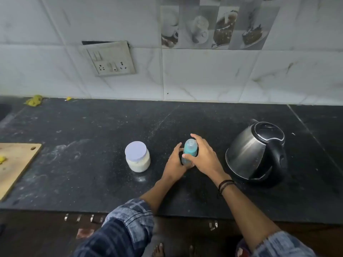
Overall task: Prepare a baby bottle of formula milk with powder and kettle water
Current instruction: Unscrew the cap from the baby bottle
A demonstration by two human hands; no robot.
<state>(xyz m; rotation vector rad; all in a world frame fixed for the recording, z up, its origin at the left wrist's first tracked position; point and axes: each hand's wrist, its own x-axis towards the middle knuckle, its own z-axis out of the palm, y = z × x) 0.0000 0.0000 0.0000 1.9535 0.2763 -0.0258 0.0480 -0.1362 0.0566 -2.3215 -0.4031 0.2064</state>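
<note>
Left hand [175,162] grasped the lower body of the baby bottle [190,148], probably to steady it. Right hand [205,156] curled round the collar, likely to twist the top off. Bottle stood upright on the dark counter [92,164], between the lidded powder jar [137,156] and the kettle [257,153]. Bottle: translucent blue, top on, contents not discernible.

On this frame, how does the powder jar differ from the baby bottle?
The powder jar is squat and wide; the baby bottle is slim and narrow. The jar is clear, showing white powder under a flat pale lid; the bottle is tinted blue-green with a domed top. The jar stands untouched; the bottle is gripped by the left hand and the right hand. Both are upright on the black counter.
</note>
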